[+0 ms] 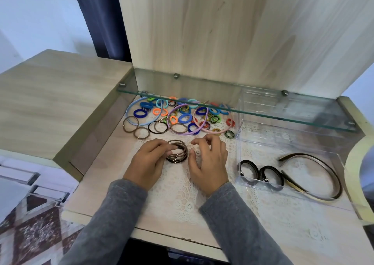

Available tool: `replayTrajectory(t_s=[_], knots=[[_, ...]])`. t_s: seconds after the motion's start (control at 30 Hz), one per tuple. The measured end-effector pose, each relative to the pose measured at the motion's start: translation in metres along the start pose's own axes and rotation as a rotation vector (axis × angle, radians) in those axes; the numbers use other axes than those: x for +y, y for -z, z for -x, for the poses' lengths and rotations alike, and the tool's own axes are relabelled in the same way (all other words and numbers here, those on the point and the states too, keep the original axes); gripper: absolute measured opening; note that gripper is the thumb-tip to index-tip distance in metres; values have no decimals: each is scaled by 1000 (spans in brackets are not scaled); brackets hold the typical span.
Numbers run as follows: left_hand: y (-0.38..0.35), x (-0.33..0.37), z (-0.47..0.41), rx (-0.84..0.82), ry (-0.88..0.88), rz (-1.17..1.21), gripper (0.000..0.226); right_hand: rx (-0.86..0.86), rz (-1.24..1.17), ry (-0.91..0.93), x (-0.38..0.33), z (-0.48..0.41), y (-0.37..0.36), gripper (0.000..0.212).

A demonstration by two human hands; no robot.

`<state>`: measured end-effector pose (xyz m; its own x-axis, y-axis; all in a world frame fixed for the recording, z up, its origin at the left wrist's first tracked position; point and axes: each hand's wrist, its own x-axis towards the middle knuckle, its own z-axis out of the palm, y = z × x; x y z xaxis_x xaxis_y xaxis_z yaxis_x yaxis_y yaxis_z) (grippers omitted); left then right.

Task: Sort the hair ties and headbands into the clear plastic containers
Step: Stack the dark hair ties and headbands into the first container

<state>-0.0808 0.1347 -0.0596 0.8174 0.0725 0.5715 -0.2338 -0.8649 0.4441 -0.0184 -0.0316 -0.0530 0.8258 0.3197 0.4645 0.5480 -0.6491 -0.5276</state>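
On the lace-covered surface, beneath the glass shelf, we see the clear plastic container standing at the right. A brown headband and two black hair ties are already inside it. Toward the back lies the loose pile of coloured hair ties and headbands, not yet sorted. Both hands are in the middle, just in front of that pile. The left hand has its fingers curled over the left side of the stack of brown hair ties and grips it. Its thumb is hidden, so we can only suppose it pinches from underneath. The right hand hangs just beside the stack on its right, fingers loosely bent and spread, holding nothing, its thumb tip near the rings. The stack lies flat, its rings fanned a little toward us. The coming move, we judge, turns on the container lying to the right of the stack, with the right hand between the two. The right hand is the nearer to the container, so the bundle would either pass across to it or be carried over by the left.
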Motion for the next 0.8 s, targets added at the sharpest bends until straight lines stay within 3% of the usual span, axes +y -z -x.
replayTrajectory(t_s=[0.23, 0.43, 0.57, 0.8], knots=[[1, -2, -2, 35, 124, -20, 31, -151, 63, 99, -6, -2, 7, 39], [-2, 4, -4, -234, 474, -290, 60, -228, 341, 257, -7, -5, 9, 36], [-3, 5, -6, -308, 513, -340, 54, -203, 453, 386, -6, -12, 7, 23], [-2, 7, -6, -334, 511, -360, 54, -198, 339, 475, -8, -19, 9, 19]])
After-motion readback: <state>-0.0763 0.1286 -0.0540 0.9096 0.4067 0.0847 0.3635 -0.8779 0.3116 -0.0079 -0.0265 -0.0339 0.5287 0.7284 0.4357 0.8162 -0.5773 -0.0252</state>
